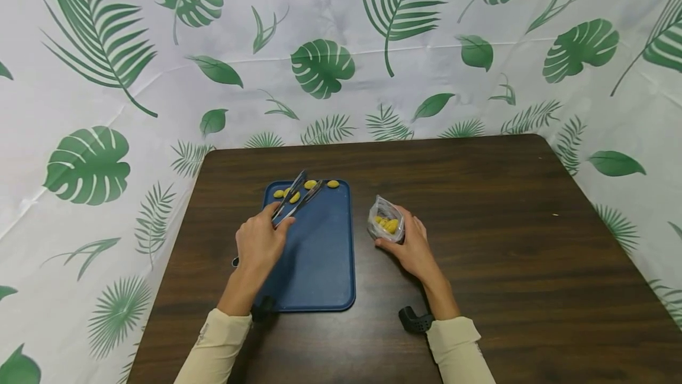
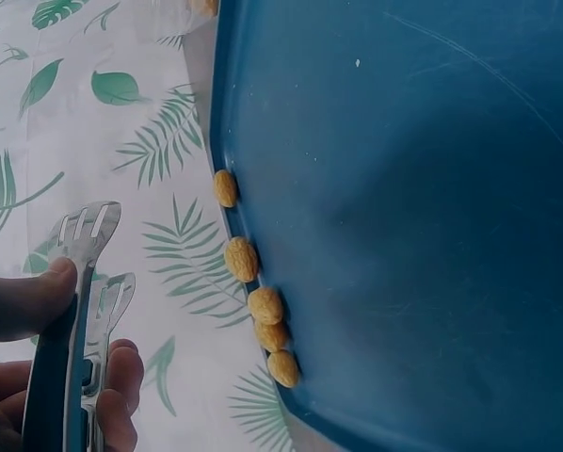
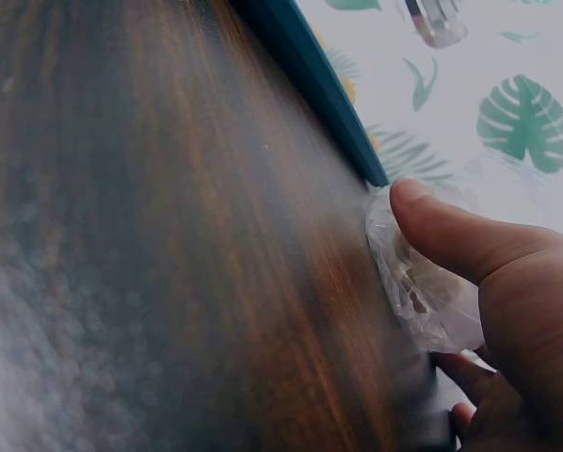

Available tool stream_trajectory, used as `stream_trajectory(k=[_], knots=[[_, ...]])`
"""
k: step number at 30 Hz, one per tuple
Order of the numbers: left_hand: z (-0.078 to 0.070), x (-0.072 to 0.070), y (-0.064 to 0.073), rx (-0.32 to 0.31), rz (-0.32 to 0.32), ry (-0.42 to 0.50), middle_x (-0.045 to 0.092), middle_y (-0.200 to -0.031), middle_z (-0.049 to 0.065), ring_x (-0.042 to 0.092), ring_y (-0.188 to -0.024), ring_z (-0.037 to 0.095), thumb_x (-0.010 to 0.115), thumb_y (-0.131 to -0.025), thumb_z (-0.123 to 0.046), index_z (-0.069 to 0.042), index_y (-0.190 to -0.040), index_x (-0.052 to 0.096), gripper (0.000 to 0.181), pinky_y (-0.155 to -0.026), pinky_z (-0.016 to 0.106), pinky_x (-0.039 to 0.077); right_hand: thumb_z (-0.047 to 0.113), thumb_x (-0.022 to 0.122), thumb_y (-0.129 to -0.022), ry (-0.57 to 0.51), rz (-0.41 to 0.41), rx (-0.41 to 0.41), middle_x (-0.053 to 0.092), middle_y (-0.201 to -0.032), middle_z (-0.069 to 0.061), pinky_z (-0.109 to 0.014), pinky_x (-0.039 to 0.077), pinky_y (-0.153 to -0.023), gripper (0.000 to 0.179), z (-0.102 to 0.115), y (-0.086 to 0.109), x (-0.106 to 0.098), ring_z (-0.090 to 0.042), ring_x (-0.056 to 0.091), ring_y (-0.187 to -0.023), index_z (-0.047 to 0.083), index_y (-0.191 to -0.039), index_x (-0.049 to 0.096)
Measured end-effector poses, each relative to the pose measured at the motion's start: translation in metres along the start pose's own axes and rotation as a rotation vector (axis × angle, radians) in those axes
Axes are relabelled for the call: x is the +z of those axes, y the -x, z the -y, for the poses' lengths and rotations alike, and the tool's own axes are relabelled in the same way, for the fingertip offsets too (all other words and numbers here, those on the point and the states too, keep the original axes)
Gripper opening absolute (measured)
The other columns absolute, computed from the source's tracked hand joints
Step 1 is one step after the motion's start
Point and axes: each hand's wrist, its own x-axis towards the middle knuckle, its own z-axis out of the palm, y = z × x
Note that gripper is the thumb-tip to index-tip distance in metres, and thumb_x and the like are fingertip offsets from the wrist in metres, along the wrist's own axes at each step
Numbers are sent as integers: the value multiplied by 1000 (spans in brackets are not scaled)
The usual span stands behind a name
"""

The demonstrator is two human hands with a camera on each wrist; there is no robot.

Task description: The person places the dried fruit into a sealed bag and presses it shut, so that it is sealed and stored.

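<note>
Head view: left hand (image 1: 260,241), 1 of 2, bare, fingers and thumb clamped on the handles of 1 pair of metal tongs (image 2: 59,377), the ends pointing toward the far side, dark blue on the handles, slotted at the ends, arms spread apart. Right hand (image 1: 414,249), bare, fingers and thumb clamped around 1 clear plastic bag (image 1: 376,231), thumb on the near side, mouth of the bag facing up. Bag contents: several yellow lumps (image 1: 391,226), exact count hidden by overlap. Bag position: right of the tray, near its right rim; whether its base touches the counter cannot be told. Tray (image 1: 319,260): 1, blue, rectangular, rounded corners, raised rim, lying flat on the left half of the counter, with pale scratches visible in the left wrist view. Yellow pieces (image 2: 241,259): 5, oval, wrinkled, lying along the tray's far edge, 3 clustered toward the far left corner, 2 spaced out to the right of these. Counter (image 1: 506,224): 1, dark brown, wood-grained. Sleeves (image 1: 458,345): 2, cream. Wrist fitting (image 1: 414,320): black, beside the right wrist. Backdrop (image 1: 421,85): white cloth, printed with green leaves, behind the counter and along its sides.
</note>
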Motion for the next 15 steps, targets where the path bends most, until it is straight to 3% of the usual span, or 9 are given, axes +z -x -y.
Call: stream_trajectory(k=[15], knots=[[5, 3, -1, -19, 4, -15, 72, -69, 14, 58, -54, 25, 79, -91, -31, -2, -128, 70, 47, -56, 45, 47, 29, 89, -82, 5, 7, 11, 56, -145, -21, -58, 11, -124, 92, 1, 0, 0, -42, 39, -142, 9, -155, 35]])
